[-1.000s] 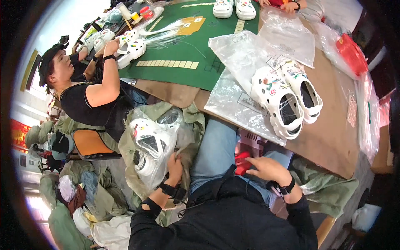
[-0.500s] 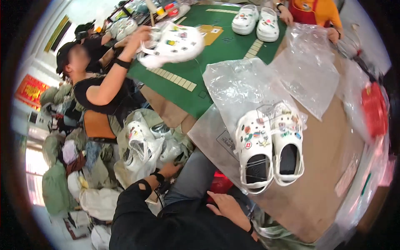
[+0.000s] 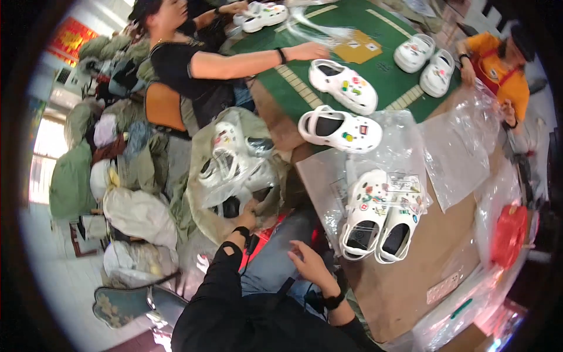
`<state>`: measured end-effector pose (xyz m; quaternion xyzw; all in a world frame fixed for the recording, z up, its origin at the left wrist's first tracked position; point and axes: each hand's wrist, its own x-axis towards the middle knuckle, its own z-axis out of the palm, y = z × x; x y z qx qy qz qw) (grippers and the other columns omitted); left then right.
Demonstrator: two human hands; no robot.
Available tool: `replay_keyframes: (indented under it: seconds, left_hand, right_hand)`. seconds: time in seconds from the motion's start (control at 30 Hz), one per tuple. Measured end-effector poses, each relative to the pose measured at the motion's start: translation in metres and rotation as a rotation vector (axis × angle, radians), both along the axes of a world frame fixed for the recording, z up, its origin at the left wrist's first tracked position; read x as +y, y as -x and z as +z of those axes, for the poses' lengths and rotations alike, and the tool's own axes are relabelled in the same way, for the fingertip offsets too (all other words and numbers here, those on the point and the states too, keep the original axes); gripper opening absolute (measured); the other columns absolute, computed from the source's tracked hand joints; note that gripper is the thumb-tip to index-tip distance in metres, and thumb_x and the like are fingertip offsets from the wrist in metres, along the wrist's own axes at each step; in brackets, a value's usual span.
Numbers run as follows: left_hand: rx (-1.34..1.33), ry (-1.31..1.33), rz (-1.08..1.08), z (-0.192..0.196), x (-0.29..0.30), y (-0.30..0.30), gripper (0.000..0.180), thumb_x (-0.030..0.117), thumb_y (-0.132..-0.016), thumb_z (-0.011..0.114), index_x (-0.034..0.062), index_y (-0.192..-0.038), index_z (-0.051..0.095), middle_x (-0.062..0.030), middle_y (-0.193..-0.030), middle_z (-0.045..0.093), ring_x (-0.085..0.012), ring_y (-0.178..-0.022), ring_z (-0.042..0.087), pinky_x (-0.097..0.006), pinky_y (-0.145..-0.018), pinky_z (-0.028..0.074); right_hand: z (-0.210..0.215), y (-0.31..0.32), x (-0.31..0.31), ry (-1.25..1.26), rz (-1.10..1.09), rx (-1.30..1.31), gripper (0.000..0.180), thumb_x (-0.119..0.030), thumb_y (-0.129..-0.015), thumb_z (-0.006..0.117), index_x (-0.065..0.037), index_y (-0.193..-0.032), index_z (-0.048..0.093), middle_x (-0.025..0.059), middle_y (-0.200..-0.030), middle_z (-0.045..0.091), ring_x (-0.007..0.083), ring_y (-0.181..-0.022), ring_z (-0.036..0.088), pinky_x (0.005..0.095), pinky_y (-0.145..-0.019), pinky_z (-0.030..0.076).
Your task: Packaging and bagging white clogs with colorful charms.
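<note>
While the table (image 3: 404, 305) spreads ahead and to the right of the right hand (image 3: 311, 263), the cloth sack (image 3: 201, 193) gapes just ahead of the left hand (image 3: 248, 216). In it, ahead of that hand, lie bagged white clogs (image 3: 226, 138); ahead and right of the right hand, charm-dotted clogs (image 3: 366, 202) rest as a pair. The right hand is empty, fingers loosely spread; the left hand is at the sack's near side, and whether it grips anything I cannot tell

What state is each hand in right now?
Left hand: at the khaki sack; grip cannot be told.
Right hand: open, holding nothing.
</note>
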<state>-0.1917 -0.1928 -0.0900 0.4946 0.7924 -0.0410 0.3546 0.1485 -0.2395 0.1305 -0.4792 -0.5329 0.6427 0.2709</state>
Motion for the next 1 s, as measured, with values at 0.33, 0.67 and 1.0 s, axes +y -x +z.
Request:
replay_keyframes:
  seconds: [0.33,0.67,1.0]
  left_hand:
    - [0.038,-0.091,-0.434,0.057,-0.011,-0.052,0.031,0.022,-0.088,0.042,0.0007,-0.098,0.062,-0.0228,-0.091,0.063,-0.0372,-0.084,0.061,-0.047,-0.071,0.047]
    - [-0.425,0.391,0.060,0.082,-0.016,0.019,0.046,0.037,-0.091,0.042,-0.0059,-0.100,0.055,-0.0302,-0.083,0.059,-0.0411,-0.064,0.060,-0.048,-0.060,0.048]
    - [0.438,-0.613,-0.310,0.152,0.026,0.106,0.049,0.030,-0.079,0.058,0.0116,-0.123,0.048,-0.0159,-0.127,0.047,-0.0365,-0.116,0.044,-0.053,-0.096,0.032]
  right_hand:
    - [-0.142,0.121,0.104,-0.093,-0.414,-0.403,0.067,-0.038,-0.081,0.064,0.011,-0.122,0.041,0.0270,-0.120,0.049,0.0384,-0.113,0.046,0.0407,-0.096,0.037]
    - [-0.189,0.182,0.224,-0.036,0.069,-0.598,0.032,-0.025,-0.081,0.059,0.002,-0.098,0.061,0.0218,-0.091,0.063,0.0356,-0.085,0.061,0.0431,-0.076,0.049]
    - [-0.118,0.164,0.165,-0.300,0.719,-0.842,0.022,-0.024,-0.085,0.049,-0.007,-0.090,0.061,0.0202,-0.076,0.061,0.0397,-0.074,0.058,0.0492,-0.064,0.045]
